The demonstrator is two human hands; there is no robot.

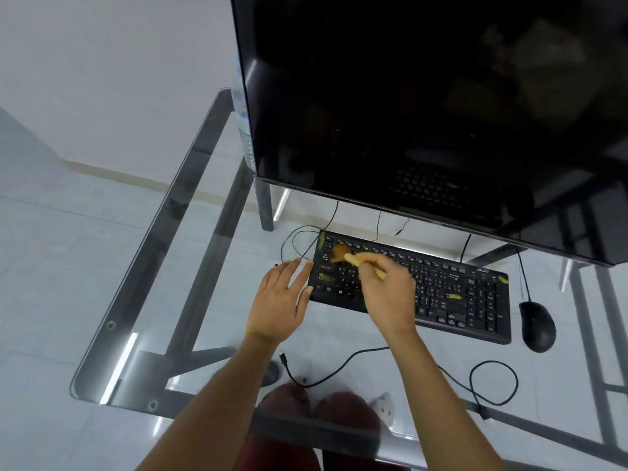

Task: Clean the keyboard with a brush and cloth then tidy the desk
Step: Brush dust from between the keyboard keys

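A black keyboard lies on the glass desk in front of the monitor. Yellowish bits lie on its keys at the left, middle and right. My right hand grips a small brush with a pale handle and brown bristles; the bristles sit on the keys at the keyboard's upper left. The brush is blurred. My left hand lies flat with straight fingers against the keyboard's left edge. No cloth is in view.
A large dark monitor stands close behind the keyboard. A black mouse sits to the right of the keyboard. A loose black cable loops along the desk's near side. A clear bottle stands behind the monitor's left edge.
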